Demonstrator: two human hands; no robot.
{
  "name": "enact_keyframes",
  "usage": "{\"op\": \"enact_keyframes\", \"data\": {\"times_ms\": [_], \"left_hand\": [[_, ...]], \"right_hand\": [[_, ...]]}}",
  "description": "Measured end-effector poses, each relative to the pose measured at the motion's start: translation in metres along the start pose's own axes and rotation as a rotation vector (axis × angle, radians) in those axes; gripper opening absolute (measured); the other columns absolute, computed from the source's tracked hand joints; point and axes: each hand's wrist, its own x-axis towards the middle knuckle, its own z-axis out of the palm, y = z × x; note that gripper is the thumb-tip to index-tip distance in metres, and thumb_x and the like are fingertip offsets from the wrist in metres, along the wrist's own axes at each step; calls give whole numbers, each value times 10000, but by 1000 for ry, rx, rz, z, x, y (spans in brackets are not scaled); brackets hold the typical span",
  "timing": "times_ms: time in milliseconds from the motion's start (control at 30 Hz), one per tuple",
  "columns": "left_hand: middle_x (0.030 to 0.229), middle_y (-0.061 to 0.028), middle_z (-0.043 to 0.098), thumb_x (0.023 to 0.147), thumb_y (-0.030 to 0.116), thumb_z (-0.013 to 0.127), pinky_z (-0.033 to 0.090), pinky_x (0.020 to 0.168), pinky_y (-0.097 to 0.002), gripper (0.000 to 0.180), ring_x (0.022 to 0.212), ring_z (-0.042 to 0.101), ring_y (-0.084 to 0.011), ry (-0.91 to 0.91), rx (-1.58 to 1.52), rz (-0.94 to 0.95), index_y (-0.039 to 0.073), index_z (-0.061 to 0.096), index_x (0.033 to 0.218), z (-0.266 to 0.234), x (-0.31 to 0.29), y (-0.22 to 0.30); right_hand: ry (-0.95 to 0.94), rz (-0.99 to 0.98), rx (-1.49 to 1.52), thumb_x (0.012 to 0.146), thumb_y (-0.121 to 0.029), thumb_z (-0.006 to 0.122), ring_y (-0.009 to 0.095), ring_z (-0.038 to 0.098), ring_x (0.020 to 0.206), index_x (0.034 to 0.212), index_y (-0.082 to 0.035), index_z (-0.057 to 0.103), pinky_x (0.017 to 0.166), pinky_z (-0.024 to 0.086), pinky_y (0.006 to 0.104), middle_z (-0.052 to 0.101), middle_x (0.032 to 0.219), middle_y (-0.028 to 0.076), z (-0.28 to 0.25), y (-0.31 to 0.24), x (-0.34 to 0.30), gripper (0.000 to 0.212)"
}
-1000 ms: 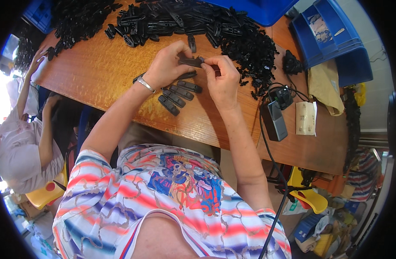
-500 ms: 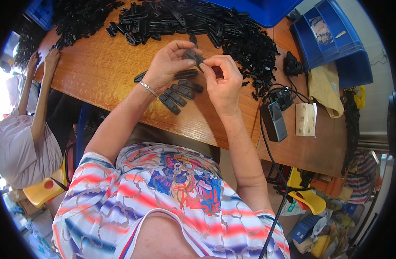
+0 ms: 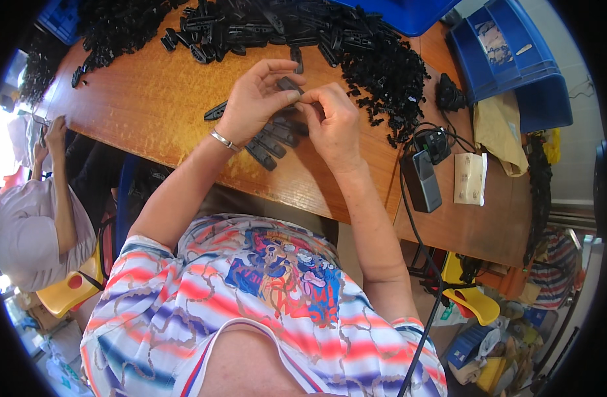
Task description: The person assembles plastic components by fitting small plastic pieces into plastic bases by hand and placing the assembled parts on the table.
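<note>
Over the table, my left hand (image 3: 252,99) grips a dark, elongated plastic part (image 3: 289,85) between thumb and fingers. My right hand (image 3: 335,126) is closed in a pinch at the part's near end. Whether a smaller piece sits in that pinch is hidden by the fingertips. Below my hands, several similar black plastic parts (image 3: 269,143) lie side by side in a row, partly covered by my left wrist and fingers. Another black part (image 3: 215,111) rests left of my left wrist, and one more (image 3: 296,58) lies just beyond my fingers.
Heaps of long black parts (image 3: 231,30) and small black pieces (image 3: 389,73) cover the far side of the wooden table (image 3: 138,106). At right are a dark box-shaped device (image 3: 422,180) with cables, a tissue pack (image 3: 470,178) and a blue bin (image 3: 515,73). A co-worker's hands (image 3: 52,135) are at left.
My right hand has shifted slightly left, and the held part has tilted a little. The co-worker's hands have drawn back from the table's far-left heap toward their body.
</note>
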Motion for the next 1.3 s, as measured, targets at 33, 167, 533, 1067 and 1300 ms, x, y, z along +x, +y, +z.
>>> {"op": "enact_keyframes", "data": {"times_ms": [33, 167, 533, 1067, 1300], "left_hand": [[1346, -164, 694, 988, -52, 710, 605, 970, -279, 537, 1124, 707, -160, 12, -25, 10, -19, 500, 1481, 0, 0, -1], [1309, -139, 708, 997, -38, 708, 596, 969, -274, 513, 1113, 704, -144, 65, 9, -34, -17, 518, 1473, 2, -5, 2], [1247, -75, 708, 961, -104, 631, 531, 895, -222, 533, 1073, 664, -85, 48, 437, 46, 42, 568, 1470, -11, -26, -1], [1105, -130, 794, 998, 146, 698, 584, 935, -330, 315, 1045, 765, -197, 41, 770, 52, 21, 711, 1286, -69, 30, -2], [1091, -181, 796, 985, 336, 729, 598, 921, -447, 410, 1051, 765, -356, 64, 1198, 3, 41, 705, 1268, -27, 102, -14]], "right_hand": [[-1, 2, 0, 833, 48, 807, 323, 693, 796, 954, -35, 696, 680, 549, 407, 668, 921, 131, 0, 0, 0, 184], [-24, -2, -6, 832, 51, 811, 310, 698, 797, 959, -31, 696, 675, 545, 406, 669, 921, 130, 1, 1, 0, 190], [-233, 496, 149, 797, -154, 929, 265, 741, 766, 974, 4, 744, 713, 574, 386, 755, 835, 150, 27, 11, -11, 302], [-185, 429, -735, 904, -181, 815, 434, 745, 982, 1060, -45, 760, 865, 610, 506, 699, 1157, 250, -33, 106, 34, 214], [-299, 558, -648, 864, -180, 857, 451, 721, 1051, 1007, 12, 759, 917, 592, 492, 711, 1162, 267, -36, 108, 41, 258]]}}
